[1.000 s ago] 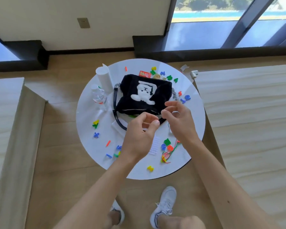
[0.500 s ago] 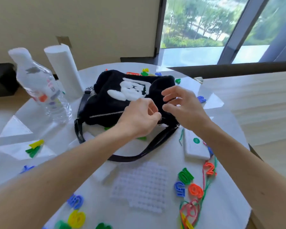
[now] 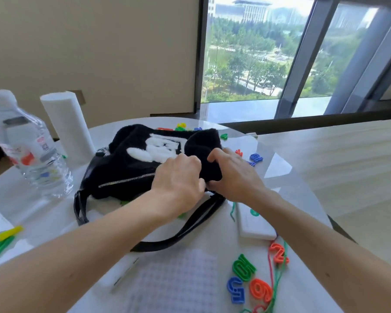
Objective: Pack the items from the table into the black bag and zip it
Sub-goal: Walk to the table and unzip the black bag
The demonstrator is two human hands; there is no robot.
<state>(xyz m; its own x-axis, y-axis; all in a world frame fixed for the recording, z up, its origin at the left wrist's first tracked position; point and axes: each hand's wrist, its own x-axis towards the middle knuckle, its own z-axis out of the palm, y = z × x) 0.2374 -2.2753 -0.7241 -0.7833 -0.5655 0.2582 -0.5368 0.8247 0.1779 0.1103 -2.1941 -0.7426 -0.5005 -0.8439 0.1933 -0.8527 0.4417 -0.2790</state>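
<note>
i see the black bag (image 3: 127,175) lying mid-way across the round white table (image 3: 43,211), between the water bottle (image 3: 29,154) and scattered plastic numbers (image 3: 244,267). my left hand (image 3: 178,175) curls its fingers into the fuzzy fabric at the right end of the zipper (image 3: 127,180). my right hand (image 3: 233,175) pinches the bag's right end, close against the left hand.

**Both grips close on the bag's right end**

A second ago the left grip (image 3: 178,177) and right grip (image 3: 235,175) hovered above the black plush bag (image 3: 122,161), fingertips pinched in the air. Now both have dropped onto its right end, fingers curled into the fabric. The fabric has bunched into a raised hump beyond them. The view has sunk low toward the bench (image 3: 43,211).
</note>
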